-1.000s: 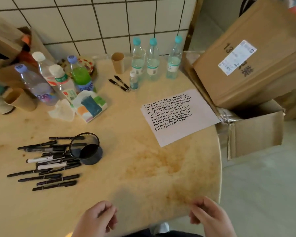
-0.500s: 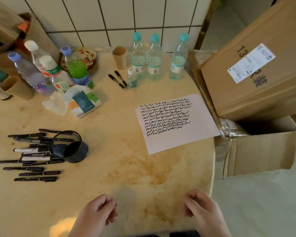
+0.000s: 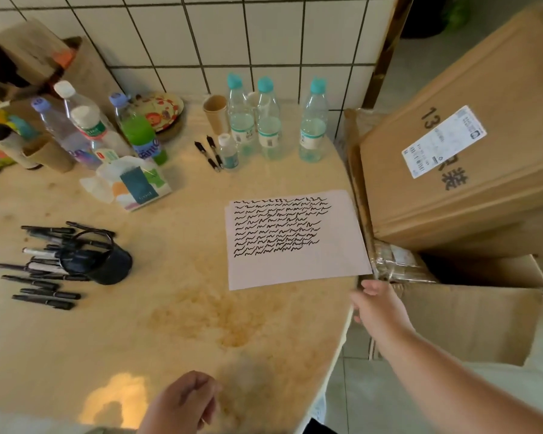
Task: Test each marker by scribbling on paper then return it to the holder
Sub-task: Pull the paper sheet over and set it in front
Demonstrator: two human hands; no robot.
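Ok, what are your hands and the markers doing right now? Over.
Left hand loosely curled, empty. Right hand open near paper corner. Markers beside tipped holder. Nothing in the way.

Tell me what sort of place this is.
Probably a makeshift work corner or storeroom, not an office: a white tiled wall, large brown cardboard boxes stacked beside a stained beige round table cluttered with clear plastic water bottles.

Both hands are bare. The right hand [image 3: 378, 305] leads into a bare, sleeveless forearm. The left hand [image 3: 182, 402] wears no glove.

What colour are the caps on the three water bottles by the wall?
Teal caps, clearest in the head view.
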